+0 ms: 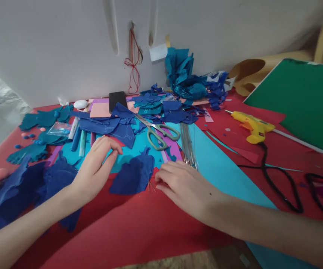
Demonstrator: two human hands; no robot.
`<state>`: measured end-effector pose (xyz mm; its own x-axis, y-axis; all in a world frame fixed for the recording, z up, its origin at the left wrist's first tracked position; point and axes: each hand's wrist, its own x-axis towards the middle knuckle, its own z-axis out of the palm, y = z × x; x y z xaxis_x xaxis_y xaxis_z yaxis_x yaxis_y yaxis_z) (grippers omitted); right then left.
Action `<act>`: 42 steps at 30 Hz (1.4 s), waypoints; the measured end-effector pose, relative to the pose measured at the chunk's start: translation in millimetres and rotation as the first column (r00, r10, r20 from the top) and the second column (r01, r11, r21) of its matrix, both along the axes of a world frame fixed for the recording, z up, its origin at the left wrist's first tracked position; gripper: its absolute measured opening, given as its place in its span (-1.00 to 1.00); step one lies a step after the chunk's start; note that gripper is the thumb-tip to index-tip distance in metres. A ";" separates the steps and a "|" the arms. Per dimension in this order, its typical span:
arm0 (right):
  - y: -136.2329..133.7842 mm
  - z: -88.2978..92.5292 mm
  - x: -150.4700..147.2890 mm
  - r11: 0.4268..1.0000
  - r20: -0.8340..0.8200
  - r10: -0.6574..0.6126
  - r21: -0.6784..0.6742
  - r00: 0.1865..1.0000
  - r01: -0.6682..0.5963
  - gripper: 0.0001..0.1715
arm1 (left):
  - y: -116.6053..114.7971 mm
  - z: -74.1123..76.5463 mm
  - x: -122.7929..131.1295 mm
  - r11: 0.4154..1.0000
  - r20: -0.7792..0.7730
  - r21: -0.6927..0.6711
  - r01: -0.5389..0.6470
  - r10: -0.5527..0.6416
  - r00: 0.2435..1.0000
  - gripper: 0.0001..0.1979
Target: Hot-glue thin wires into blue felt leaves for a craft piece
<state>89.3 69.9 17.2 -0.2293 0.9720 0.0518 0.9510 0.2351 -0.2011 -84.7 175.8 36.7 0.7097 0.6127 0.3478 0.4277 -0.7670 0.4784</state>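
Note:
In the head view, my left hand (98, 168) hovers left of a dark blue fabric piece (133, 173). Its thumb and index finger come together in a pinch; whatever might be between them is too small to make out. On the piece's other side is my right hand (182, 183), fingers loosely bent with a gap before the thumb. A few thin wire-like sticks (150, 186) lie beside its fingertips. Beyond the blue piece rest scissors (157, 130) with green handles, blades apart. A bundle of thin silvery strips (188, 144) lies just behind my right hand.
A yellow glue gun (252, 125) with a black cord (266, 168) lies at right, before a green board (301, 101). Blue fabric scraps (102, 125), markers (76, 136), a black phone-like slab (118, 101) and crumpled teal material (183, 74) crowd the back. Red sheeting (139, 231) covers the front.

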 end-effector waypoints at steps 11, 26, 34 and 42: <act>-2.3 -4.6 -11.4 1.000 0.133 -0.015 -0.020 0.991 0.018 -0.82 | 0.4 0.7 0.0 0.993 0.066 -0.110 -0.051 0.058 0.996 -0.83; 8.1 39.5 14.4 0.947 -0.383 -0.291 -0.245 0.877 0.207 -0.84 | 19.2 16.9 -8.5 0.962 0.086 -0.187 0.197 -0.183 0.979 -0.88; 25.5 62.3 28.9 0.986 -0.650 -0.162 -0.144 0.743 0.089 -0.78 | 2.1 22.0 -1.6 0.795 0.273 -0.606 0.027 0.176 0.946 -0.96; 46.7 42.2 13.6 0.959 -0.797 -0.268 -0.273 0.541 0.073 -0.78 | 6.0 16.8 1.0 0.668 0.230 -0.743 0.040 0.200 0.952 -0.93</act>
<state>102.9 116.6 59.4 -0.0095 0.9985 -0.0547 0.3634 -0.0475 -0.9304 -83.7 181.8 53.5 0.5951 0.8003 -0.0734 0.2323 -0.0839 0.9690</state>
